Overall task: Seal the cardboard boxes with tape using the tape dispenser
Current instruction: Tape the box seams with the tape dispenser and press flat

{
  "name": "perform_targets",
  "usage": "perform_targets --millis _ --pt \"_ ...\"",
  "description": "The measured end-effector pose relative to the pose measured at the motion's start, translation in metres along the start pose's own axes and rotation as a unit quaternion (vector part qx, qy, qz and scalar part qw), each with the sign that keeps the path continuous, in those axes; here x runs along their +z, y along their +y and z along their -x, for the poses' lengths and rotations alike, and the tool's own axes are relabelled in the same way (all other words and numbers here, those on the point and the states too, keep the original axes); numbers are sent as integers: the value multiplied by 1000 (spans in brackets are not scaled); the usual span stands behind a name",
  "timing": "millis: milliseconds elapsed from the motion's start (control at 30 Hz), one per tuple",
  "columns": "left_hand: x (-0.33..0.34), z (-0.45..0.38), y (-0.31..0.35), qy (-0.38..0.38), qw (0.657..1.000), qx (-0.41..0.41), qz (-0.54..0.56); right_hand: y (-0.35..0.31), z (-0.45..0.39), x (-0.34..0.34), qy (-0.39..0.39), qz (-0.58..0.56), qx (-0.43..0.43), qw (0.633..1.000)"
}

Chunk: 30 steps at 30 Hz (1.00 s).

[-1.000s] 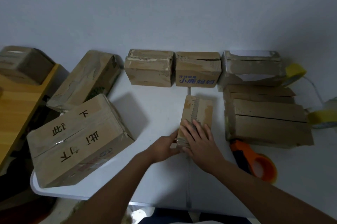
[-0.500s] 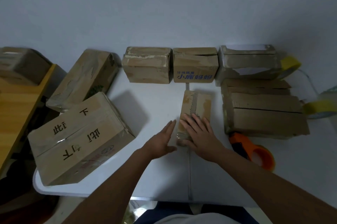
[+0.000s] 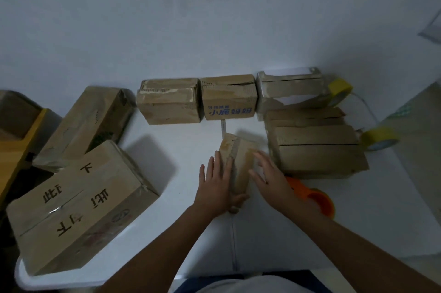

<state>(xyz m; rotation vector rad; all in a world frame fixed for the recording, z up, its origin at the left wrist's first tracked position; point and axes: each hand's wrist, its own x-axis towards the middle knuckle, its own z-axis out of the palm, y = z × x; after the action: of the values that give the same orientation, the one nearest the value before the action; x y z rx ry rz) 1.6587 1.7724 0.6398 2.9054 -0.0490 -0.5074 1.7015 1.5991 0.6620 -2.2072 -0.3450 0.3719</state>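
A small cardboard box (image 3: 241,156) lies in the middle of the white table (image 3: 181,149), slightly tilted. My left hand (image 3: 216,187) holds its left side, fingers straight along the top edge and thumb hooked round the near end. Blurred and with fingers spread, my right hand (image 3: 268,176) is over the box's right side. The orange tape dispenser (image 3: 318,201) lies on the table just right of my right wrist, partly hidden by it.
Three boxes (image 3: 228,99) line the back wall. Flat stacked boxes (image 3: 315,149) sit to the right, with yellow tape rolls (image 3: 379,139) beyond them. A large printed box (image 3: 78,204) and another box (image 3: 83,123) fill the left side. A wooden surface (image 3: 14,149) is at far left.
My left hand moved from beside the small box onto its left side and took hold. My right hand slid off the top toward the right side. The box turned slightly.
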Motion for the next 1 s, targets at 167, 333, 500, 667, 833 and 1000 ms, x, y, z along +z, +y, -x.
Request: perform_targets --millis 167,333,500,667,833,1000 --pt "-36 -11 -36 -85 977 168 -102 19 2 -10 7 51 33 998" --pt "-38 8 -61 -15 986 142 -88 15 -13 5 -22 34 31 999" --pt "1 33 -42 23 998 50 29 18 -16 20 -25 25 33 999" --pt "11 24 -31 44 997 25 55 20 14 23 -15 -42 2 999" --pt "0 14 -33 40 995 74 56 23 38 20 -139 27 -11 990" --pt "13 26 -42 58 985 161 16 66 48 -5 42 69 103 991"
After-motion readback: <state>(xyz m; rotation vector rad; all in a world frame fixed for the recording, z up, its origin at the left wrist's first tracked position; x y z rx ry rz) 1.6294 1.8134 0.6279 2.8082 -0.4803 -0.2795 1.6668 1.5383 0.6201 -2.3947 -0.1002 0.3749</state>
